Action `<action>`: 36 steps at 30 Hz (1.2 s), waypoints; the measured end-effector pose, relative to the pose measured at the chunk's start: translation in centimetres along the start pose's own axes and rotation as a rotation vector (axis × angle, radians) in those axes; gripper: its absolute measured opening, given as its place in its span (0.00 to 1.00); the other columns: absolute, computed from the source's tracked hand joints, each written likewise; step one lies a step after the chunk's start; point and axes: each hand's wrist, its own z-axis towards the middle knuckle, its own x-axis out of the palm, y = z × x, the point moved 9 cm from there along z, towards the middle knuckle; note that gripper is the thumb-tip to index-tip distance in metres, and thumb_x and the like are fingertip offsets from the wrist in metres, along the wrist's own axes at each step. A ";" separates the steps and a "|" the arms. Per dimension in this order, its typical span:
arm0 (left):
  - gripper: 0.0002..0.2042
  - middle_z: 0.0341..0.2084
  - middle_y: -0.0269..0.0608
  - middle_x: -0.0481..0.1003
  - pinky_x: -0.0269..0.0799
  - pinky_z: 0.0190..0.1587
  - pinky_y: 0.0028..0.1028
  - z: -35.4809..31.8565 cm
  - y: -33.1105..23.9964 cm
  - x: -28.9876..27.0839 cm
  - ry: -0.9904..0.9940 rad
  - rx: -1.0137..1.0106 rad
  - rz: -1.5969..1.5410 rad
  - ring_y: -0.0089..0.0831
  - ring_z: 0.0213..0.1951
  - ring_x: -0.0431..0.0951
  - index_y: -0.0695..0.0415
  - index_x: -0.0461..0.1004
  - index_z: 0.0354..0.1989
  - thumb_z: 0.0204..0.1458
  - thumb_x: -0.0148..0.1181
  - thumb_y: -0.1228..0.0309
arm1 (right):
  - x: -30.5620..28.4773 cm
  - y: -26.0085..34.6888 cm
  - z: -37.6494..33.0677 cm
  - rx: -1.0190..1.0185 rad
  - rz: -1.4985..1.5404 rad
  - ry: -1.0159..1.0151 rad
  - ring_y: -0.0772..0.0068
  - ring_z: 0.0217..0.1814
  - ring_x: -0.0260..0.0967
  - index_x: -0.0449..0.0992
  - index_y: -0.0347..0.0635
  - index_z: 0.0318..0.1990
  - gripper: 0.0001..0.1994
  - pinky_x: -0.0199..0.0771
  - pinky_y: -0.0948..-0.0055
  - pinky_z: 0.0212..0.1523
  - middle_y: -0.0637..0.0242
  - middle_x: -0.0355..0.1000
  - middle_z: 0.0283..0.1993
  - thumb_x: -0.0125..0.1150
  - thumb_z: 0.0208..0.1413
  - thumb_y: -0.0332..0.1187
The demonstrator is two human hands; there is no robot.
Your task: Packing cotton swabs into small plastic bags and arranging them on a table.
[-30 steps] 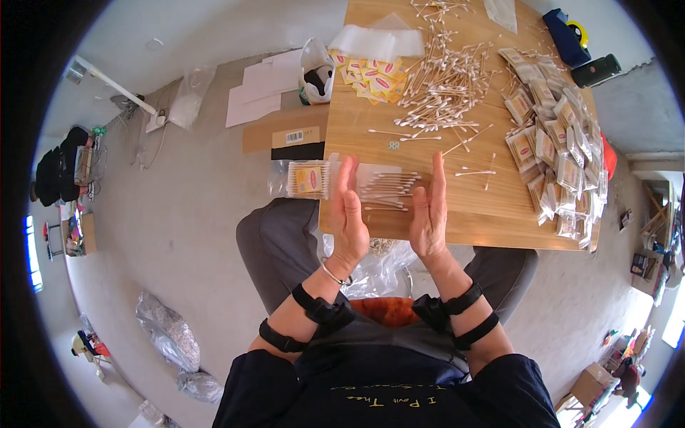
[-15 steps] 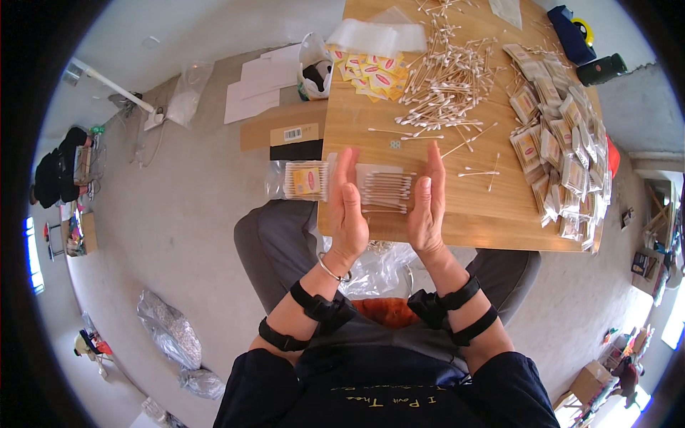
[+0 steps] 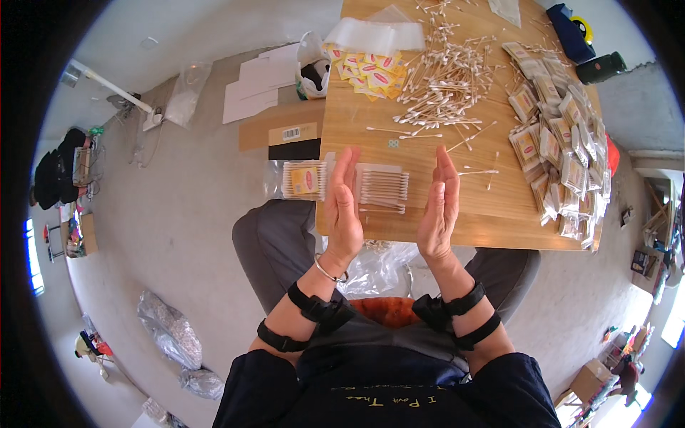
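right hand scooted toward 3 o'clock | left hand at 9, beside swab row | both flat-palmed, holding zilch

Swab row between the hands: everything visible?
The swab row is several white-tipped swabs with pale sticks, lying roughly parallel, ends left and right, near the front edge of the wooden table. Right tips nearly align. The right hand is apart from it; left hand contact is unclear.

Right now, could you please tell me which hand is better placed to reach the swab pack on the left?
Likely the left hand: it is just beside the pack; the right hand is across the swab row.
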 end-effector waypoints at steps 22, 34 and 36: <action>0.37 0.68 0.53 0.55 0.45 0.71 0.35 0.3 -0.4 0.9 0.023 0.070 0.085 0.40 0.70 0.53 0.66 0.50 0.70 0.66 0.34 0.44 | 2.5 1.0 1.3 -0.100 -0.160 0.058 0.34 0.77 0.36 0.48 0.31 0.70 0.34 0.42 0.50 0.74 0.40 0.43 0.74 0.51 0.55 0.18; 0.32 0.70 0.52 0.52 0.39 0.73 0.36 0.0 0.8 -0.8 -0.059 0.039 -0.136 0.37 0.72 0.48 0.62 0.49 0.71 0.67 0.36 0.49 | 1.7 3.3 2.5 -0.255 -0.634 0.188 0.39 0.74 0.44 0.78 0.42 0.30 0.04 0.44 0.42 0.71 0.53 0.59 0.66 0.66 0.46 0.25; 0.32 0.70 0.52 0.51 0.39 0.73 0.36 0.0 0.8 -0.7 -0.050 0.064 -0.110 0.37 0.73 0.48 0.62 0.49 0.70 0.67 0.36 0.49 | 1.9 3.2 2.8 -0.268 -0.662 0.229 0.39 0.74 0.43 0.78 0.42 0.29 0.04 0.43 0.41 0.71 0.53 0.59 0.67 0.66 0.45 0.26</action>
